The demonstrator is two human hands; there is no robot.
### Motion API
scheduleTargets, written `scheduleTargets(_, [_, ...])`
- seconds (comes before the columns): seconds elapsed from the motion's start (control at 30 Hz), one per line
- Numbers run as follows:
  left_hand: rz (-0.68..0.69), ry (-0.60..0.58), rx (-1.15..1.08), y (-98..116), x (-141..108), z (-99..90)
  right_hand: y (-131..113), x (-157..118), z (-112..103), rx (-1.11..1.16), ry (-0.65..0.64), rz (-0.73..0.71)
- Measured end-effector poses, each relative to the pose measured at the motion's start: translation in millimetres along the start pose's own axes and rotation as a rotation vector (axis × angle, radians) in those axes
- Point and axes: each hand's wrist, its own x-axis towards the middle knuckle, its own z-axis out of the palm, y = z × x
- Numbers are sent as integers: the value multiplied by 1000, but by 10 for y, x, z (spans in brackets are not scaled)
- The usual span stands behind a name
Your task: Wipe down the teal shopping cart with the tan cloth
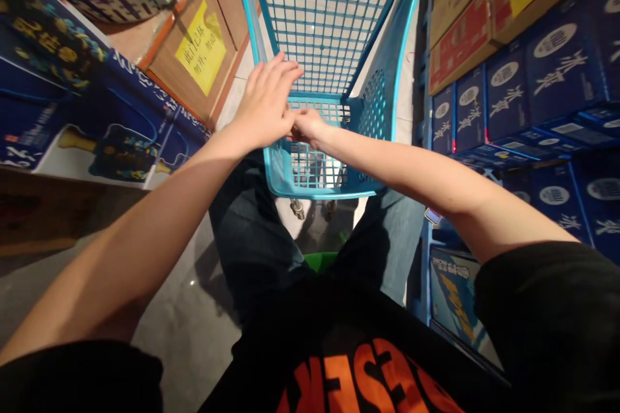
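Warm, bright light falls from above, a soft shadow lies across the polished floor (184, 310) with small glints, and wide-angle distortion bends the stacked cartons (547, 77) near the edges.

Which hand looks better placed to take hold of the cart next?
Probably the right hand: it sits low, close to the crossbar of the blue cart. The left hand is spread higher, with its fingers fanned above that bar.

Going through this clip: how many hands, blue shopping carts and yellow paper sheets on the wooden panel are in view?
Hands: 2 (left hand, right hand)
Blue shopping carts: 1 (blue shopping cart)
Yellow paper sheets: 1 (yellow paper sheet on the wooden panel)
Total: 4
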Motion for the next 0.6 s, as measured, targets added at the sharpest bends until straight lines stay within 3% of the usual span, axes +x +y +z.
scheduleTargets(0.1, [-32,-35,0,55,41,12,113,-103,65,-203,59,-34])
scheduleTargets(0.23, [-86,-100,30,131,82,-24,199,-300,-99,-594,-152,-5])
scheduleTargets(0.3, [-107,-101,50,157,85,-43,209,-367,-199,-674,-287,19])
scheduleTargets(0.37, [-123,-102,73,173,82,-48,185,-395,-261,-645,-373,-4])
scheduleTargets(0.6, [-124,-59,89,216,81,-32,80,-342,-338,-229,-420,-123])
